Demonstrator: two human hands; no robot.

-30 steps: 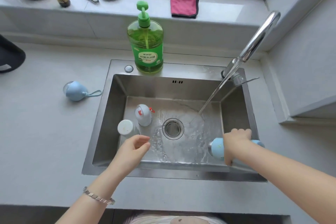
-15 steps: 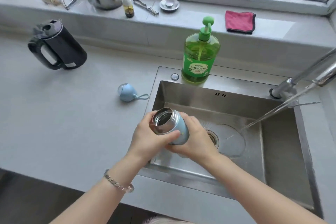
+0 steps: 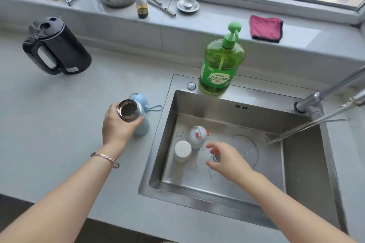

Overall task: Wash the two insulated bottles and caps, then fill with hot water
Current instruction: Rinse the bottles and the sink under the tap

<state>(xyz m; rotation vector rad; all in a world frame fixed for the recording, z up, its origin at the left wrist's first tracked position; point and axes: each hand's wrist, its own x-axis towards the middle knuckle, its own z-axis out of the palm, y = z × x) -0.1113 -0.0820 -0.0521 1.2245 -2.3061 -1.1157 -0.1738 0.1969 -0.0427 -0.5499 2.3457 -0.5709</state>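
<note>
Left hand grasping the blue bottle over the counter; right hand released above the sink.

I see the left fingers and thumb wrapped round the bottle just below its open steel mouth; I cannot tell whether its base rests on the counter. The blue cap lies just behind it, mostly hidden. The right fingers are loosely spread, holding nothing, near the white cap and white bottle on the sink floor; I cannot make out which end of that bottle is up. The right hand covers most of the drain. Water runs from the faucet, whose spout is cut off at the right edge.
</note>
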